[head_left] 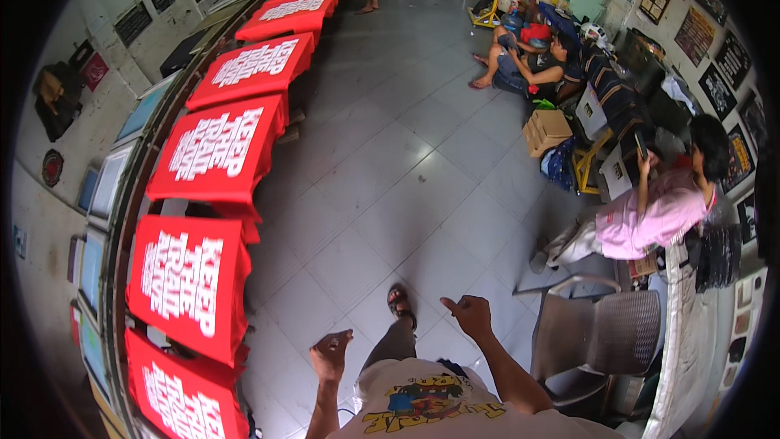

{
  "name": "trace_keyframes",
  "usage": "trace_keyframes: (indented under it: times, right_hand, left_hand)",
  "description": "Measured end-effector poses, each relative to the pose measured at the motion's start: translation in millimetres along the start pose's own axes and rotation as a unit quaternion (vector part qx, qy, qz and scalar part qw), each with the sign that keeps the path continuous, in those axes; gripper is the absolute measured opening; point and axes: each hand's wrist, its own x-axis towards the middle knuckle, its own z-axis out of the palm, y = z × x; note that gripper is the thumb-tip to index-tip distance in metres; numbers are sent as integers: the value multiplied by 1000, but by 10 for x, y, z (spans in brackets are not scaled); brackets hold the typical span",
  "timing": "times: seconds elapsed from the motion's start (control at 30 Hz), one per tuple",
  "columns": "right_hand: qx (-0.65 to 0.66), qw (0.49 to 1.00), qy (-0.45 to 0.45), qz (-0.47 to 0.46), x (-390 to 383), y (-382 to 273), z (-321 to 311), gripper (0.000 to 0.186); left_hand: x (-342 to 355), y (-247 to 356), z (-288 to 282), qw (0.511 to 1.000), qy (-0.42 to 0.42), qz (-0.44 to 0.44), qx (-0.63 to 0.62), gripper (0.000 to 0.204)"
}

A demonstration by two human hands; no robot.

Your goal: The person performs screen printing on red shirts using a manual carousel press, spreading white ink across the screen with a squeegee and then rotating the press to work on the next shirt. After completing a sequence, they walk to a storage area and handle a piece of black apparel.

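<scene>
My left hand is raised in front of my body at the lower middle, its fingers curled in and nothing visible in it. My right hand is also raised, closed in a loose fist with the thumb sticking out to the left. Neither touches anything. Nearest to my left hand is a red printed shirt with white lettering, stretched flat on the long table at the left. Another red shirt lies beyond it, and several more continue up the row.
Grey floor tiles stretch ahead. At the right stand a brown woven chair and a person in pink holding a phone. Further off, a seated person is beside cardboard boxes. A yellow stand is at the back.
</scene>
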Motion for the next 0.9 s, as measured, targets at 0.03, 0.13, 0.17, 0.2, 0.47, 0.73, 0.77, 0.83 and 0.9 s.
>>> trace_keyframes:
  times: [0.03, 0.13, 0.17, 0.2, 0.47, 0.73, 0.77, 0.83, 0.9]
  right_hand:
    - [32, 999, -3, 33, 290, -138, -137, 58]
    - [86, 996, 2, 18, 1110, -436, -502, 54]
    - [80, 997, 6, -4, 1375, -519, -614, 52]
    - [77, 997, 13, -28, 1665, -585, -715, 50]
    - [337, 930, 61, 130, 3914, -79, -1007, 45]
    - [286, 957, 38, 13, 6843, -1231, -2036, 32]
    - [260, 965, 38, -12, 7245, -1424, -2224, 32]
    - [198, 979, 30, -42, 8074, -1866, -2532, 33]
    - [123, 991, 20, -46, 8858, -2293, -2774, 36]
  left_hand:
    - [398, 230, 69, 999, -6, 13, 32, 26]
    - [1587, 970, 350, 997, 3, 80, 6, 35]
    - [1933, 1137, 451, 997, -21, 54, -44, 43]
    - [2298, 1398, 563, 994, -44, 30, -92, 52]
    - [4960, 2364, 2136, 953, -267, 47, 136, 62]
    - [7142, 616, 3042, 925, -305, -91, 208, 45]
    - [7333, 532, 3161, 933, -291, -181, 113, 43]
    - [7673, 351, 3254, 929, -248, -274, -17, 40]
    - [8002, 197, 3395, 868, -271, -292, 297, 45]
